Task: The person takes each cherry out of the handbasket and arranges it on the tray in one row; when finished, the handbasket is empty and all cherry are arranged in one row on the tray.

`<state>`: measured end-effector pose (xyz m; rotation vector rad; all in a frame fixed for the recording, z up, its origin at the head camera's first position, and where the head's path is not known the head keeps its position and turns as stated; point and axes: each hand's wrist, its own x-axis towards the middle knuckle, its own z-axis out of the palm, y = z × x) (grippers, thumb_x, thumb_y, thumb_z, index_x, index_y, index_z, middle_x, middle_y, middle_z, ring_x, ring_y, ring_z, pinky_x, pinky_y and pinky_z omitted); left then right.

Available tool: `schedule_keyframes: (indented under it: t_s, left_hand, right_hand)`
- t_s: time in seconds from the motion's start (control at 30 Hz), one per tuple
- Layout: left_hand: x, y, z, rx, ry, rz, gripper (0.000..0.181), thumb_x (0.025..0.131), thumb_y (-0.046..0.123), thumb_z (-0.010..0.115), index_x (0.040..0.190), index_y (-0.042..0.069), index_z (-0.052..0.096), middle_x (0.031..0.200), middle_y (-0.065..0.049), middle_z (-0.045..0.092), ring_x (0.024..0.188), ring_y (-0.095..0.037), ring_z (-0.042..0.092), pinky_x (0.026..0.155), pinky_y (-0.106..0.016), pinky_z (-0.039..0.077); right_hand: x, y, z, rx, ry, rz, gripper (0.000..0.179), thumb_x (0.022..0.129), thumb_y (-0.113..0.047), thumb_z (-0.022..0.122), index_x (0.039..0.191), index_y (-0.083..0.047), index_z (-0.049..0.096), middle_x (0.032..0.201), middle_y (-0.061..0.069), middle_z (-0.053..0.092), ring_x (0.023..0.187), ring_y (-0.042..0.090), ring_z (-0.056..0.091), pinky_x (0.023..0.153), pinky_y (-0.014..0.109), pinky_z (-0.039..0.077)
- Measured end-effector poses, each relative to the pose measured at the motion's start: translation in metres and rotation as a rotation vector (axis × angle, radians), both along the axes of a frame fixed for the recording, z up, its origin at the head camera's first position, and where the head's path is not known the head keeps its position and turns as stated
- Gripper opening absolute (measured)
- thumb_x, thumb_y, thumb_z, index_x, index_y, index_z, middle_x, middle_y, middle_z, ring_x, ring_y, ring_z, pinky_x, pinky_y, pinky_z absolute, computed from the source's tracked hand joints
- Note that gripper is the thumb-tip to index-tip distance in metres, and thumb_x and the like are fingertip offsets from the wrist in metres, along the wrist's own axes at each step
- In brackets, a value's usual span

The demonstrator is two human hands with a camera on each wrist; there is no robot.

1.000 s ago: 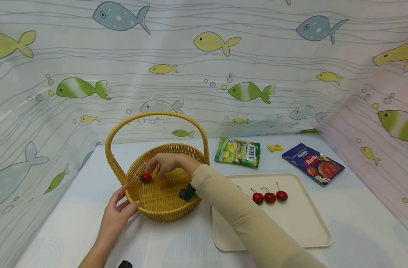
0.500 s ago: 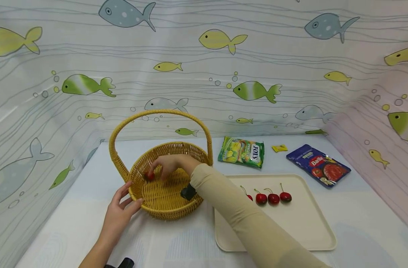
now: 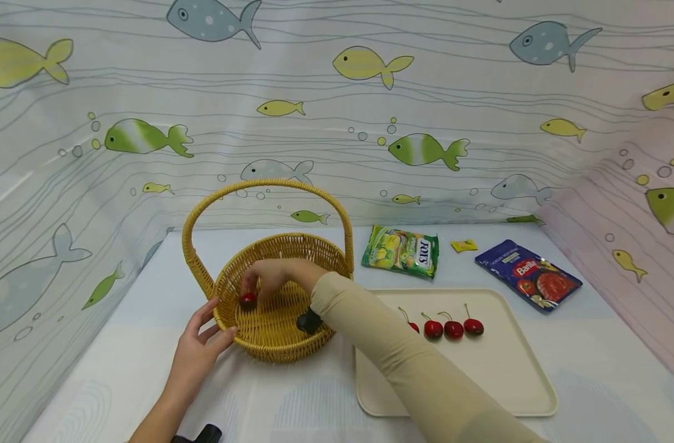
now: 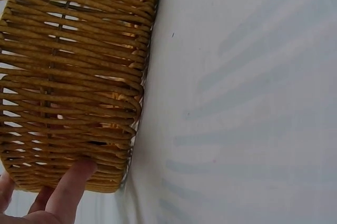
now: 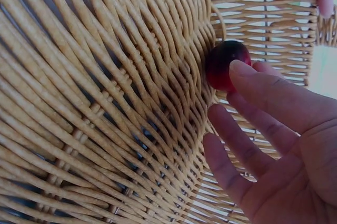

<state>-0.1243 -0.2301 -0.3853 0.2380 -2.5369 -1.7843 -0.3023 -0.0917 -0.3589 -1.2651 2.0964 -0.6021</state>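
Note:
A round yellow wicker basket [image 3: 284, 353] with a tall arched handle stands on the table. My left hand [image 3: 192, 351] holds its left side, fingers by the handle's foot and thumb at the front rim. In the left wrist view, a fingertip [image 4: 84, 167] presses the woven outer wall. My right hand [image 3: 276, 275] reaches inside the basket. It pinches a dark red cherry [image 5: 225, 66] between thumb and forefinger, low beside the weave; its other fingers are spread apart. A cream tray [image 3: 481, 381] lies to the right, bearing several stemmed cherries [image 3: 454, 330] in a row.
Behind the tray lie a green FOX'S bag [image 3: 400, 251], a small yellow packet [image 3: 463, 245] and a blue Barilla pouch [image 3: 527, 274]. My right sleeve [image 3: 403, 357] crosses the tray and covers part of one cherry. A fish-patterned curtain [image 3: 315, 141] surrounds the table.
My right hand has brought the cherry down toward the basket's floor. The left hand keeps its hold. The whole head view has shifted slightly, uncovering more of the tray's leftmost cherry.

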Motion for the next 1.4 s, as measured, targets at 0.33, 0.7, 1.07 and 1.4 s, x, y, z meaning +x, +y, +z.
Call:
schedule_keyframes:
  t_s: [0.33,0.7,1.07,1.4]
  left_hand:
    - [-0.004,0.003,0.001,-0.008,0.013,-0.013,0.072,0.091,0.021,0.061,0.149,0.014,0.019,0.145,-0.019,0.022,0.126,-0.037,0.035,0.076,-0.014,0.045]
    - [-0.006,0.005,0.004,-0.037,-0.013,-0.014,0.073,0.091,0.022,0.061,0.149,0.015,0.018,0.146,-0.019,0.021,0.127,-0.038,0.034,0.080,-0.020,0.047]
    - [-0.002,0.000,0.005,-0.059,-0.061,0.020,0.076,0.090,0.023,0.062,0.150,0.016,0.016,0.146,-0.020,0.020,0.128,-0.037,0.034,0.080,-0.022,0.049]
    - [-0.001,0.001,0.001,-0.034,-0.059,0.010,0.077,0.091,0.023,0.062,0.150,0.016,0.014,0.147,-0.020,0.018,0.128,-0.038,0.033,0.078,-0.018,0.048]
  right_hand:
    - [0.002,0.001,0.001,0.081,0.058,0.027,0.032,0.081,-0.003,0.072,0.112,-0.010,0.064,0.100,-0.001,0.061,0.091,0.008,0.056,0.073,0.017,0.045]
    - [0.007,0.023,0.033,-0.031,0.056,-0.014,0.033,0.077,0.000,0.074,0.107,-0.011,0.064,0.096,-0.002,0.062,0.087,0.008,0.058,0.071,0.018,0.048]
    - [0.035,0.066,0.067,-0.121,0.101,0.050,0.030,0.080,0.000,0.072,0.106,-0.010,0.062,0.094,-0.002,0.062,0.084,0.007,0.060,0.074,0.016,0.047]
    - [0.061,0.125,0.072,-0.246,0.106,0.104,0.026,0.080,0.001,0.070,0.104,-0.007,0.062,0.097,-0.003,0.061,0.087,0.005,0.058,0.079,0.019,0.048]
